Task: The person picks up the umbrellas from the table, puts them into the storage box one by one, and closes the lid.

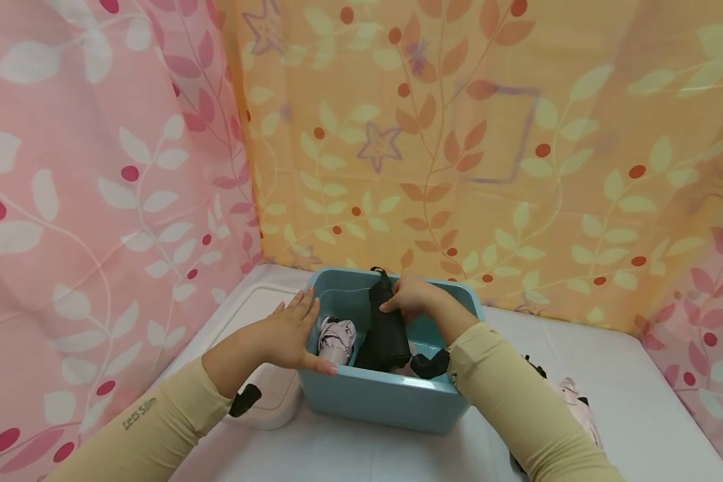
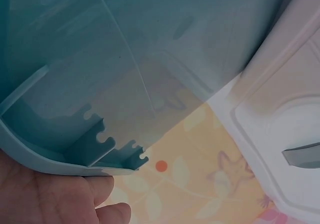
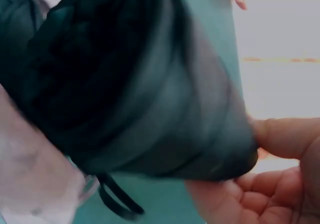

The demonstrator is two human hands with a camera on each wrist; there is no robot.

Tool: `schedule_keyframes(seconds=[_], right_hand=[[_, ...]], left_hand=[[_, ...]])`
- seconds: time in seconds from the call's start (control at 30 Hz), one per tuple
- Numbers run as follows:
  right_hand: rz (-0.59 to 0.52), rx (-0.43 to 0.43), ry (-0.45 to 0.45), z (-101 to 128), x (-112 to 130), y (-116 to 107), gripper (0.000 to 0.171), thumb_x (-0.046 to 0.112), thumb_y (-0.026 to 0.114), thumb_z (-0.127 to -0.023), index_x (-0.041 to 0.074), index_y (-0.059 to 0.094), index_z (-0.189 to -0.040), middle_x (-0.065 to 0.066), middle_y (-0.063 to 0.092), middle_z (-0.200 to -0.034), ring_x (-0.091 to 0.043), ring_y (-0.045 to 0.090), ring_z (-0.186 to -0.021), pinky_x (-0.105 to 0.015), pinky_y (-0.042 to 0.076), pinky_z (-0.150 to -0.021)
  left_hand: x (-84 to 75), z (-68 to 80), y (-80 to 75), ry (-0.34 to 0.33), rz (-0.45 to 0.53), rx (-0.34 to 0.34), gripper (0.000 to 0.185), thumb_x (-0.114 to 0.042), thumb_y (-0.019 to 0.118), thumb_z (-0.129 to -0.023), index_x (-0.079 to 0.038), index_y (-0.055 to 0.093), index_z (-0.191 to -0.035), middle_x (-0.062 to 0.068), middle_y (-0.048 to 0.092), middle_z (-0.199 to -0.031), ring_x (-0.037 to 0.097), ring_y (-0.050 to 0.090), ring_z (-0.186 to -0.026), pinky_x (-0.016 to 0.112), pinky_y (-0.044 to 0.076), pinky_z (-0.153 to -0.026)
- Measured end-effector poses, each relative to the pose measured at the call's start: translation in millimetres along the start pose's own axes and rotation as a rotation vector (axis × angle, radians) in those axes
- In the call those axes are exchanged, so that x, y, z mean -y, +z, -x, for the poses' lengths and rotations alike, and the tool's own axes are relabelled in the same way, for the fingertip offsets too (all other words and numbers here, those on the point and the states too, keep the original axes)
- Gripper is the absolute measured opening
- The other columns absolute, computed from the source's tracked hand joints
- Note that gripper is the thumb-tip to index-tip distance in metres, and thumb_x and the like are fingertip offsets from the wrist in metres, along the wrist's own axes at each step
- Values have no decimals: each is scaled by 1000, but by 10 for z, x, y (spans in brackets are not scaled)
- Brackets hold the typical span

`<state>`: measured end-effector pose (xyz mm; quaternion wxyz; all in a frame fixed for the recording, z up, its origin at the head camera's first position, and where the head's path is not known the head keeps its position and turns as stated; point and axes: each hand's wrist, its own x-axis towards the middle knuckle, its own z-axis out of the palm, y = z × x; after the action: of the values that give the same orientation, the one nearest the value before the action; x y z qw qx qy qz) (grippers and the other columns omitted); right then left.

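Observation:
A blue plastic bin stands in the middle of the head view. Inside it, my right hand grips a black folded umbrella near its upper end, thumb on the near side. The right wrist view shows the black umbrella large and blurred, with thumb and fingers at its end. My left hand rests on the bin's left rim, fingers spread. Left of the black umbrella lies a pale pink folded umbrella. A black bundle sits in the bin's near right corner.
Left of the bin lies a white lid, partly under my left arm. On the white table to the right are a pale pink bundle and black pieces, partly hidden by my right sleeve. Patterned curtains enclose the table.

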<state>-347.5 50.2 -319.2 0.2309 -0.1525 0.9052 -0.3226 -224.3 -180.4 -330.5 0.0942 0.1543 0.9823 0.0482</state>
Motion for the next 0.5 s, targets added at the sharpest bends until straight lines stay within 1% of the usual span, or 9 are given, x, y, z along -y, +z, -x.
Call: schedule_keyframes(seconds=[0.13, 0.27, 0.37, 0.43, 0.5], right_hand=[[-37, 58, 26, -50, -22, 51, 25, 15, 68, -83, -5, 59, -94, -15, 63, -87, -24, 65, -72, -40, 54, -70], [-97, 82, 45, -76, -26, 97, 25, 14, 68, -83, -6, 59, -95, -15, 63, -87, -25, 66, -73, -39, 54, -67], [-100, 109, 40, -87, -37, 118, 26, 14, 65, -85, -8, 58, -98, -15, 64, -86, -25, 66, -72, -37, 54, -66], [-91, 145, 47, -92, -50, 123, 33, 19, 59, -90, -9, 57, -106, -18, 65, -87, -27, 67, -72, -38, 54, -67], [-58, 180, 67, -88, -61, 118, 47, 30, 53, -93, -10, 52, -118, -23, 65, -93, -30, 67, -76, -40, 54, -69]], left_hand=[[8, -15, 7, -5, -12, 0, 131, -88, 45, -55, -1, 8, -146, 17, -6, -152, 32, -7, -138, 56, 8, -107], [16, -19, 9, -6, -15, -3, 131, -88, 45, -55, -1, 8, -146, 17, -6, -152, 32, -7, -138, 56, 9, -107], [7, -9, -4, -1, -7, -3, 131, -88, 44, -56, -1, 8, -146, 17, -6, -152, 32, -7, -138, 56, 9, -107], [0, -1, -13, 2, 1, 1, 131, -88, 45, -56, 0, 8, -146, 18, -6, -152, 33, -7, -138, 56, 8, -107], [-5, 0, -20, 3, 4, 5, 131, -88, 45, -56, 0, 7, -146, 18, -7, -152, 33, -8, -138, 56, 8, -107]])
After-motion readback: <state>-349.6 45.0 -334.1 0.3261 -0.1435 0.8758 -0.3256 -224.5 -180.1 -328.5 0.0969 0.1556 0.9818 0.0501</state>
